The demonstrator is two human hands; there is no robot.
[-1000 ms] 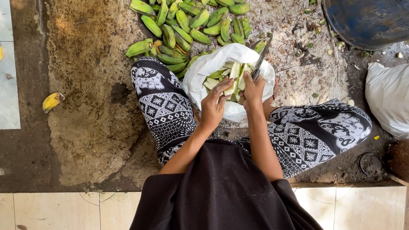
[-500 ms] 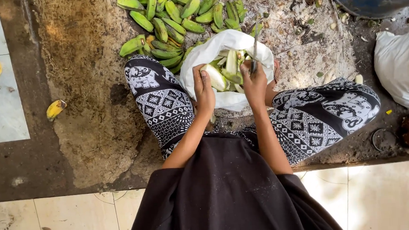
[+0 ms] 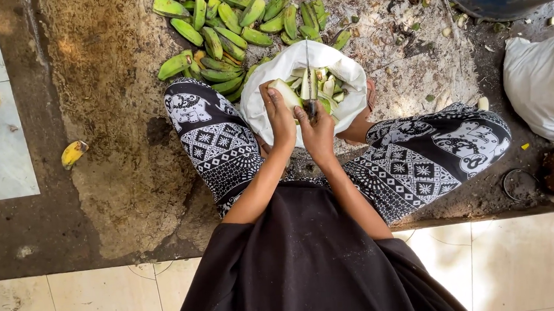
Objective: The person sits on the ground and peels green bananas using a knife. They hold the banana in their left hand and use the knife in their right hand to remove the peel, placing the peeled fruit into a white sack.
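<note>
Two hands: both work over the open white plastic bag (image 3: pixel 268 111) between the knees.
Left hand (image 3: pixel 279 114): fingers clenched around a pale, partly peeled green banana (image 3: pixel 286 93), held above the bag's mouth.
Right hand (image 3: pixel 317 130): fingers gripping a thin steel-bladed knife (image 3: pixel 309 77), blade pointing away, just beside the banana.
Ground beyond: pile of unpeeled green bananas (image 3: pixel 230 24) on dirt.

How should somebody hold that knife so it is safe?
Probably by the dark handle at the near end, coming from the person's side, as the right hand does now. The long thin steel knife points its blade away, over the white plastic bag of peels, so the sharp part stays far from the fingers. The left hand holds the pale peeled banana.
</note>
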